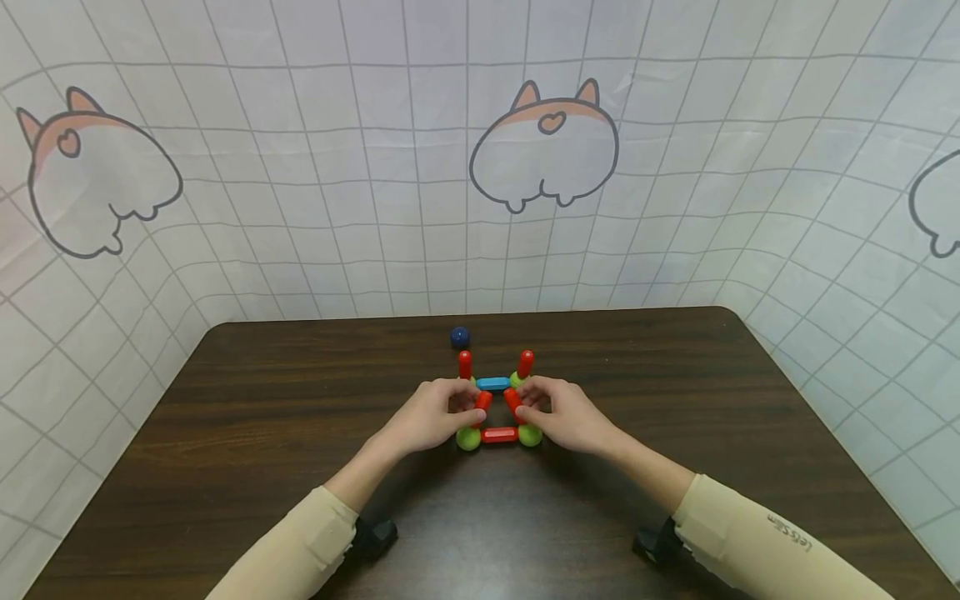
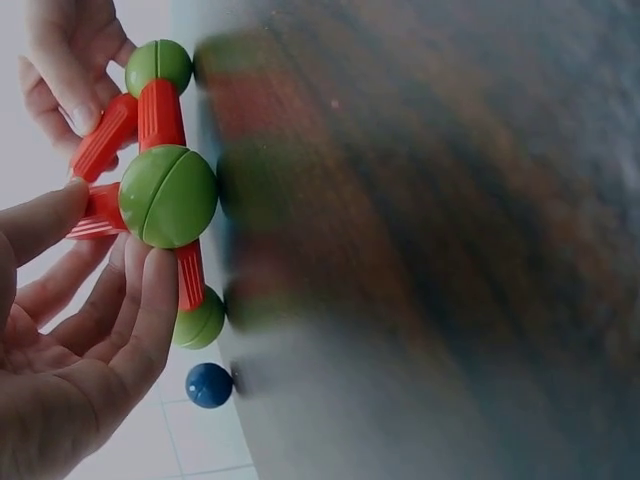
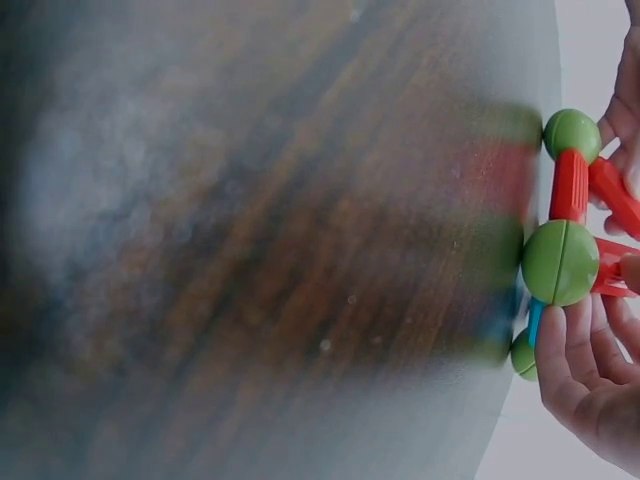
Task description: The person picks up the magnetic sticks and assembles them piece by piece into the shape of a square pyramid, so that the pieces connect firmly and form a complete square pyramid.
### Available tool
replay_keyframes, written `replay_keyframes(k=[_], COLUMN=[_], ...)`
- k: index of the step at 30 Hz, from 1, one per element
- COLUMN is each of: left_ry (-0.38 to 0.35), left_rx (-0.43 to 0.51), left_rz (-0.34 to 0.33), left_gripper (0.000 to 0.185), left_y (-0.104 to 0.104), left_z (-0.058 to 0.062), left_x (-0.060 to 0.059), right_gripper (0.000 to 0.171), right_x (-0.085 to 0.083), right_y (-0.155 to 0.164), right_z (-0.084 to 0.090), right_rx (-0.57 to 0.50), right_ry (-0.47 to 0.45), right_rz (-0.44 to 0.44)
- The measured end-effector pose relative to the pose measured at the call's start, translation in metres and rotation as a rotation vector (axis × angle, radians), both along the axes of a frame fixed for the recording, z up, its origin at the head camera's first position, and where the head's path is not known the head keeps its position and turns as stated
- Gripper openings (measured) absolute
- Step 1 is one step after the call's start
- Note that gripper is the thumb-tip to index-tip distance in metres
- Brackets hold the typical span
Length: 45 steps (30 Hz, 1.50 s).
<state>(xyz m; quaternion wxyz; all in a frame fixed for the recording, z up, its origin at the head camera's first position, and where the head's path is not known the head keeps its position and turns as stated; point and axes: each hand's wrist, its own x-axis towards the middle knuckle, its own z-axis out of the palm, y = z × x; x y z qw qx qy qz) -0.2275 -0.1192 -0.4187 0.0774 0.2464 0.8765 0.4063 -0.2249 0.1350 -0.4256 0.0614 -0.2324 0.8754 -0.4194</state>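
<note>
1. Both wrist views blur the table (image 2: 450, 250) badly — grain and toy reflections smear together.
2. The right hand (image 3: 595, 375) is cut off at the frame's edge.
3. Fingers hide the frame's side rods (image 1: 482, 403).

rod-and-ball frame (image 1: 497, 408) mid-table (image 1: 262, 433), hands either side, loose ball (image 1: 460, 337) behind it
</note>
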Motion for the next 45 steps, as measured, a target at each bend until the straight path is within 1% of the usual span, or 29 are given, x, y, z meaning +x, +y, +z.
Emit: replay_keyframes(k=[8,18,28,31,34,37,39,41,43,45], left_ry=[-0.011,-0.019,-0.001,-0.003,-0.011,-0.022,-0.026,-0.020,-0.020,-0.027], left_rx=[-0.006,-0.010,-0.002,0.004,0.033,0.078,0.108,0.136,0.159,0.176], left_rz=[0.011,0.000,-0.007,-0.004,0.004,0.050,0.106,0.177,0.240,0.279], left_gripper=[0.026,0.025,0.027,0.027,0.023,0.017,0.014,0.012,0.014,0.019], left_y=[0.000,0.000,0.000,-0.001,-0.003,-0.006,-0.008,-0.009,-0.010,-0.010], left_z=[-0.002,0.000,-0.001,-0.002,-0.004,-0.005,-0.004,-0.005,-0.005,-0.006], left_x=[-0.001,-0.001,-0.001,-0.002,-0.003,-0.007,-0.009,-0.012,-0.016,-0.020], right_gripper=[0.021,0.021,0.020,0.021,0.023,0.022,0.020,0.019,0.020,0.022], right_x=[0.000,0.000,0.000,0.000,-0.001,-0.006,-0.011,-0.016,-0.021,-0.026], right_y=[0.000,0.002,0.001,0.002,0.004,0.008,0.012,0.015,0.018,0.019], right_z=[-0.001,0.000,0.000,0.001,0.002,0.004,0.005,0.006,0.005,0.004], right_rx=[-0.005,-0.006,-0.004,-0.012,-0.019,-0.036,-0.060,-0.091,-0.122,-0.138], right_ry=[0.007,0.002,-0.003,-0.011,-0.021,-0.040,-0.058,-0.080,-0.095,-0.092], right_rz=[0.004,0.017,0.025,0.027,0.010,-0.032,-0.075,-0.114,-0.146,-0.167])
